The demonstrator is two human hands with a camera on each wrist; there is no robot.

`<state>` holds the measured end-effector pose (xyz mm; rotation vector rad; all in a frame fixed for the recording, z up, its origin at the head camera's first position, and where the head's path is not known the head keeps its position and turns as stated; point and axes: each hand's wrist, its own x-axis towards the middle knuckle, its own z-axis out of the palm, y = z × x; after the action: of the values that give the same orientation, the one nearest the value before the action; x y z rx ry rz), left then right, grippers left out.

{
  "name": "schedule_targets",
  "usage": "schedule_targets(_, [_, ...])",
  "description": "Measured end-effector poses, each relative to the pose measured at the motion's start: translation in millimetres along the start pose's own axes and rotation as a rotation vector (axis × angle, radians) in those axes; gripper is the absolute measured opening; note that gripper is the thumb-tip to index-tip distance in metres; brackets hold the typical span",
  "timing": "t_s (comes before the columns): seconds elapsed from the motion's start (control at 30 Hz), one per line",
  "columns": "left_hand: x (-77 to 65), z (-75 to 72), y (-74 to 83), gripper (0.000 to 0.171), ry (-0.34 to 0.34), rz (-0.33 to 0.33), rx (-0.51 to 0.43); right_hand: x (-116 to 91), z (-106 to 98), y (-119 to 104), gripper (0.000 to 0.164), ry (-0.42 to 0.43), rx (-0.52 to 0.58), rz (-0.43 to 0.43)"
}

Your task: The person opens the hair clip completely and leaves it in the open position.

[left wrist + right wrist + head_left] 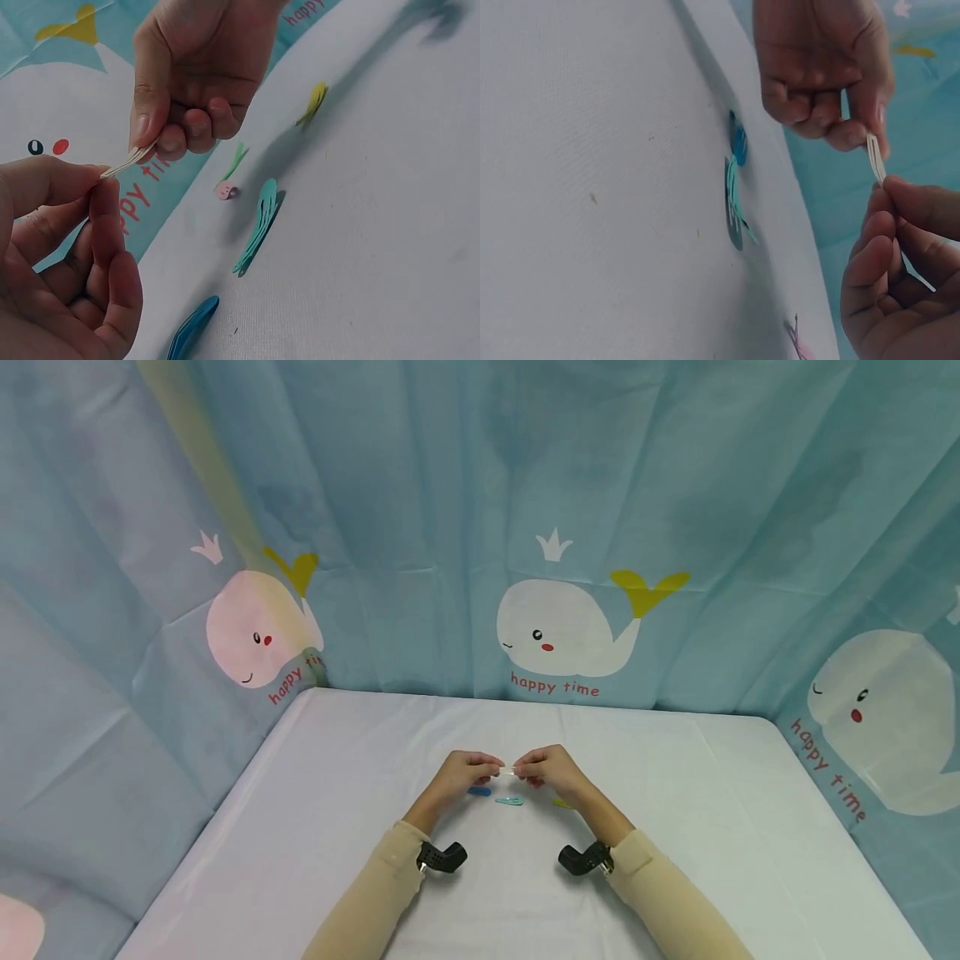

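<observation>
Between my two hands, raised over the table, is a cream-white snap hair clip. The thumb and fingertips of my left hand pinch one end of it. Its other end is pinched by the thumb and fingers of my right hand. Below the hands lie a blue hair clip, a teal hair clip and a yellow hair clip, the last partly covered by the right wrist in the head view. In the left wrist view a slim green piece and a small pink piece lie beyond the teal clip.
A white cloth covers the table. Behind and beside it hangs a blue curtain printed with whales. Black wrist cameras are strapped over the beige sleeves.
</observation>
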<state>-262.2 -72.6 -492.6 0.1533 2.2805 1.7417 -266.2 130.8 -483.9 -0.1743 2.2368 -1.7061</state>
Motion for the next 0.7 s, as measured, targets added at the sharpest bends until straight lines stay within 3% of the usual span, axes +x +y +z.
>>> schedule_targets(0.13, [-0.9, 0.0, -2.5, 0.023, -0.02, -0.003, -0.066, -2.4, -1.9, -0.4, 0.021, -0.021, 0.039, 0.004])
schedule_targets(0.4, [-5.2, -1.2, -3.5, 0.026, -0.075, -0.034, -0.23, -7.3, -5.4, 1.7, 0.022, -0.084, 0.245, 0.05])
schedule_targets(0.7, [-10.2, 0.5, -2.8, 0.027, -0.053, -0.051, -0.307, -10.8, -5.5, 1.2, 0.033, -0.08, 0.357, 0.098])
